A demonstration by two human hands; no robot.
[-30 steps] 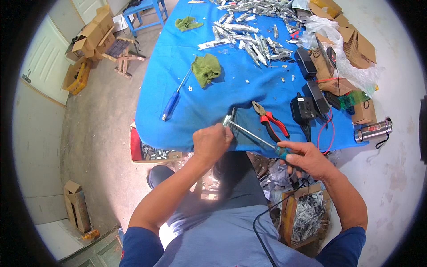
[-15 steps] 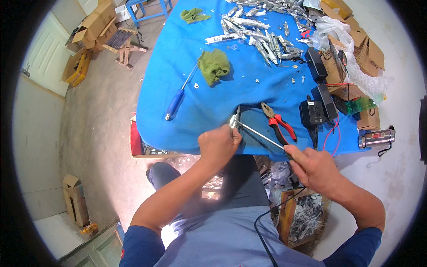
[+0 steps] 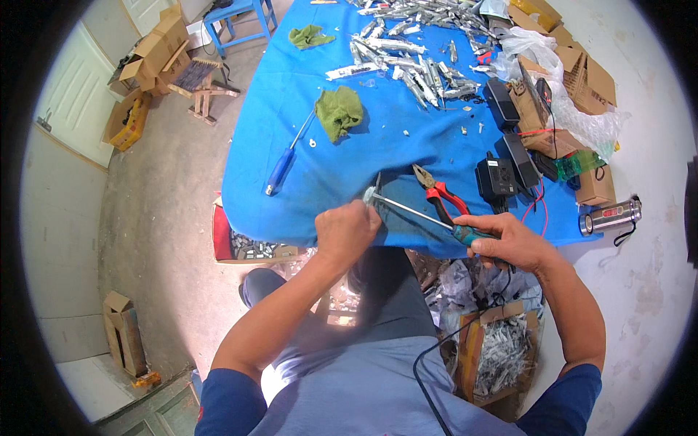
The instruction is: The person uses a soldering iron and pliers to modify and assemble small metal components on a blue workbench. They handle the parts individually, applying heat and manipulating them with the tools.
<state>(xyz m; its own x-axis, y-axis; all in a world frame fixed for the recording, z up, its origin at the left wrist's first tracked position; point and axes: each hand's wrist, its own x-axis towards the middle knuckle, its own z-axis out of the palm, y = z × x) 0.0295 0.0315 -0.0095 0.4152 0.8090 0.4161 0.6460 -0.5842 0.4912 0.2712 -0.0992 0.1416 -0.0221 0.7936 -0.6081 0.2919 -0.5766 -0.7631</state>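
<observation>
My left hand [image 3: 346, 231] is closed around a small whitish, silvery piece [image 3: 369, 195] near the table's front edge; most of that piece is hidden by the fingers. My right hand [image 3: 510, 241] grips the teal handle of a screwdriver [image 3: 414, 211], its long metal shaft pointing left with the tip at the piece. Just beyond the shaft lie pliers [image 3: 440, 196] with red and black handles, jaws pointing away. A second screwdriver [image 3: 280, 171] with a blue handle rests at the left, its shaft reaching toward a crumpled green cloth [image 3: 339, 114].
Several silvery metal pieces [image 3: 407, 62] are heaped at the far side of the blue-covered table [image 3: 254, 211]. Black adapters [image 3: 497, 176], cartons [image 3: 596, 187] and a steel flask [image 3: 612, 216] line the right. Below stand boxes of scrap [image 3: 502, 356] and small parts [image 3: 258, 247]. A black cable [image 3: 419, 370] hangs across my front.
Both hands have shifted slightly, the right one up, and more of the teal handle shows. The screwdriver's shaft lies flatter against the piece. The whole view has moved a little.
</observation>
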